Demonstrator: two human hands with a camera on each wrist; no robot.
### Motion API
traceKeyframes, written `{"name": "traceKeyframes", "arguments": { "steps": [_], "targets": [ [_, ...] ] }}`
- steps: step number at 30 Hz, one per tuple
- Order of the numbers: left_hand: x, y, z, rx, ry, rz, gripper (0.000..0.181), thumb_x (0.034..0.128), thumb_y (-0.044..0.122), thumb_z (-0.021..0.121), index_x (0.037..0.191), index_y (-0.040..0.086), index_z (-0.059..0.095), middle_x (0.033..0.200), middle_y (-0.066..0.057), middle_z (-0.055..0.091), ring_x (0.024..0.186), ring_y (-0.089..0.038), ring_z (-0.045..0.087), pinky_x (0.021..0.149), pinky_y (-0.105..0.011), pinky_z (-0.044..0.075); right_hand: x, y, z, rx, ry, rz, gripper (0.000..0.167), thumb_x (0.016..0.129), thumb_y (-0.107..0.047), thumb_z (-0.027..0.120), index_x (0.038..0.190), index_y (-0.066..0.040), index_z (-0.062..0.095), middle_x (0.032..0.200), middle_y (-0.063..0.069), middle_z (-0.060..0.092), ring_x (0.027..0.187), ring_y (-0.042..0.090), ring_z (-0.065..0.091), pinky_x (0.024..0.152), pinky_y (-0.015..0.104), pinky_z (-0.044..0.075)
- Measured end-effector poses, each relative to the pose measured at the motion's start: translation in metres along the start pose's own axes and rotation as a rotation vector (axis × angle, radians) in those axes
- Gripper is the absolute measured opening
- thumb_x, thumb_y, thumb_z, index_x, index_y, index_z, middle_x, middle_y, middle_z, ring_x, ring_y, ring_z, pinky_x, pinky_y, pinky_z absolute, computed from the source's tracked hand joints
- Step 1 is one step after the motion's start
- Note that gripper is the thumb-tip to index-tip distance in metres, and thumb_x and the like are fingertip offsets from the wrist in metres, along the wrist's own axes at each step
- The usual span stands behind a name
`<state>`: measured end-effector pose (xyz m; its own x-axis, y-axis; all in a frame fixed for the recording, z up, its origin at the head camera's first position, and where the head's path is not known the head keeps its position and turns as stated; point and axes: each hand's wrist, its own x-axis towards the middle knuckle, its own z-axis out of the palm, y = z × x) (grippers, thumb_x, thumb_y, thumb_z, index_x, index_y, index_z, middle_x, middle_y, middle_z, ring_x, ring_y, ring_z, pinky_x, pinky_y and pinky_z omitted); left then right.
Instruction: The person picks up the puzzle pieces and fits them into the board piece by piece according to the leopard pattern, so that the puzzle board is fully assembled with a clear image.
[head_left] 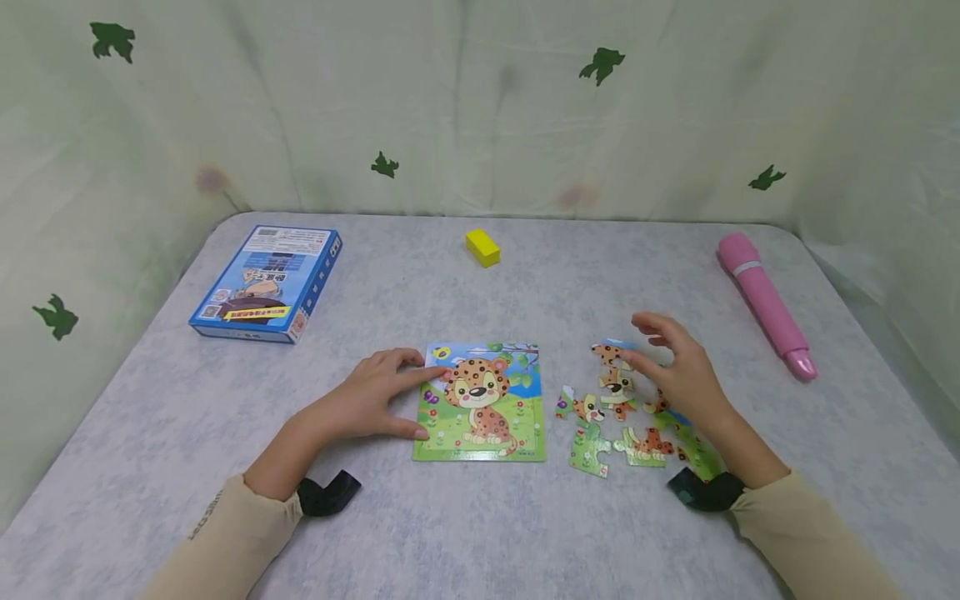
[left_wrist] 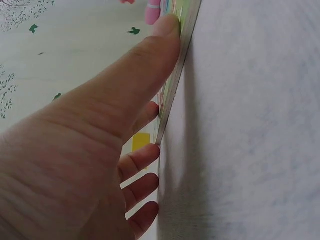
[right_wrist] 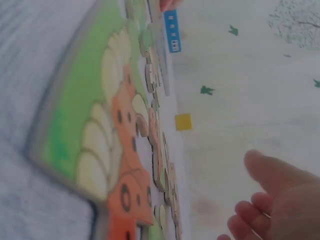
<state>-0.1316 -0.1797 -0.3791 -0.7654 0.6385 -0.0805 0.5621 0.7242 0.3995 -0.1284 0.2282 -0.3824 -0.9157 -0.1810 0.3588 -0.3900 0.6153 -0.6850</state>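
Observation:
A square leopard-picture puzzle board (head_left: pixel 486 417) lies flat in the middle of the table in the head view. My left hand (head_left: pixel 367 393) rests at its left side, with the thumb (left_wrist: pixel 167 30) and index finger touching the board and the other fingertips down on the tabletop. To the board's right lie several loose jigsaw pieces (head_left: pixel 591 450) with leopard and grass parts. Above them hovers my right hand (head_left: pixel 686 375), thumb and fingers apart and nothing held. In the right wrist view it (right_wrist: pixel 280 200) is off the pieces; a green and orange puzzle piece (right_wrist: pixel 75 125) looms close.
A blue box (head_left: pixel 262 283) lies at the back left of the table. A small yellow block (head_left: pixel 483 248) sits at the back middle. On the far right is a pink cylindrical object (head_left: pixel 768 308) with a shiny tip. A pale curtain (head_left: pixel 480 100) hangs behind the table.

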Motion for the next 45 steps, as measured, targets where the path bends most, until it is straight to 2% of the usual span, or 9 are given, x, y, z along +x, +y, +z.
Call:
{"name": "traceKeyframes", "arguments": {
  "steps": [5,10,12,15,19,26,33,38,45],
  "targets": [
    [0.001,0.000,0.001,-0.010,-0.004,-0.005,0.081,0.0686,0.063,0.063,0.138,0.030,0.038,0.132,-0.006,0.035,0.122,-0.027,0.027,0.097,-0.049,0.021,-0.002,0.018,0.003,0.000,-0.058,0.093,0.050,0.085,-0.023,0.063,0.126,-0.001,0.046,0.122,0.014,0.049,0.107,0.030,0.046,0.084,0.047,0.040],
    [0.000,-0.002,0.002,-0.031,0.010,-0.005,0.080,0.0686,0.062,0.064,0.137,0.030,0.039,0.131,-0.005,0.035,0.121,-0.026,0.027,0.096,-0.049,0.022,-0.002,0.024,0.005,0.023,-0.157,0.230,0.053,0.086,-0.030,0.061,0.129,-0.004,0.044,0.126,0.015,0.047,0.110,0.032,0.045,0.088,0.050,0.036],
    [0.000,-0.003,0.002,-0.038,0.017,0.001,0.080,0.0684,0.061,0.065,0.137,0.030,0.039,0.130,-0.005,0.036,0.120,-0.026,0.027,0.096,-0.049,0.021,-0.002,0.023,0.005,-0.003,-0.201,0.248,0.053,0.086,-0.031,0.061,0.129,-0.004,0.044,0.126,0.016,0.046,0.112,0.032,0.043,0.089,0.050,0.035],
    [0.000,-0.003,0.002,-0.050,0.025,0.013,0.080,0.0679,0.061,0.065,0.137,0.029,0.040,0.130,-0.005,0.036,0.121,-0.027,0.027,0.096,-0.050,0.021,-0.001,0.022,0.004,-0.071,-0.232,0.176,0.046,0.086,-0.024,0.062,0.124,-0.003,0.049,0.122,0.016,0.048,0.106,0.031,0.046,0.085,0.048,0.037],
    [0.001,-0.004,0.003,-0.064,0.028,0.014,0.080,0.0674,0.061,0.065,0.136,0.029,0.041,0.129,-0.005,0.036,0.121,-0.027,0.027,0.096,-0.050,0.019,-0.001,0.019,0.003,-0.148,-0.229,0.072,0.037,0.085,-0.015,0.063,0.117,-0.001,0.055,0.117,0.017,0.051,0.099,0.028,0.049,0.079,0.046,0.040],
    [0.001,-0.005,0.005,-0.070,0.030,0.017,0.080,0.0672,0.061,0.066,0.136,0.029,0.041,0.129,-0.005,0.036,0.120,-0.026,0.027,0.096,-0.050,0.020,-0.004,0.015,0.004,-0.139,-0.164,0.077,0.037,0.085,-0.020,0.063,0.116,0.000,0.057,0.116,0.016,0.051,0.097,0.028,0.050,0.078,0.047,0.041],
    [0.001,-0.004,0.003,-0.073,0.028,0.017,0.079,0.0679,0.060,0.067,0.136,0.029,0.041,0.128,-0.005,0.037,0.120,-0.026,0.028,0.096,-0.050,0.020,-0.003,0.009,0.004,-0.115,-0.055,0.032,0.033,0.084,-0.012,0.064,0.115,-0.001,0.057,0.114,0.013,0.052,0.092,0.023,0.050,0.077,0.044,0.045],
    [0.001,-0.003,0.003,-0.068,0.024,0.019,0.078,0.0688,0.059,0.067,0.136,0.028,0.041,0.128,-0.005,0.036,0.121,-0.026,0.027,0.096,-0.050,0.019,-0.003,-0.009,0.003,-0.080,-0.014,-0.031,0.034,0.082,-0.010,0.066,0.115,-0.004,0.058,0.118,0.009,0.052,0.097,0.023,0.049,0.079,0.044,0.042],
    [0.001,-0.001,0.005,-0.058,0.065,0.024,0.066,0.0756,0.047,0.066,0.134,0.026,0.044,0.125,-0.006,0.039,0.115,-0.024,0.032,0.094,-0.048,0.022,0.004,-0.052,0.009,-0.053,0.018,-0.229,0.039,0.074,-0.001,0.072,0.112,-0.003,0.060,0.116,0.006,0.054,0.106,0.018,0.047,0.085,0.031,0.040]
  ]
}}
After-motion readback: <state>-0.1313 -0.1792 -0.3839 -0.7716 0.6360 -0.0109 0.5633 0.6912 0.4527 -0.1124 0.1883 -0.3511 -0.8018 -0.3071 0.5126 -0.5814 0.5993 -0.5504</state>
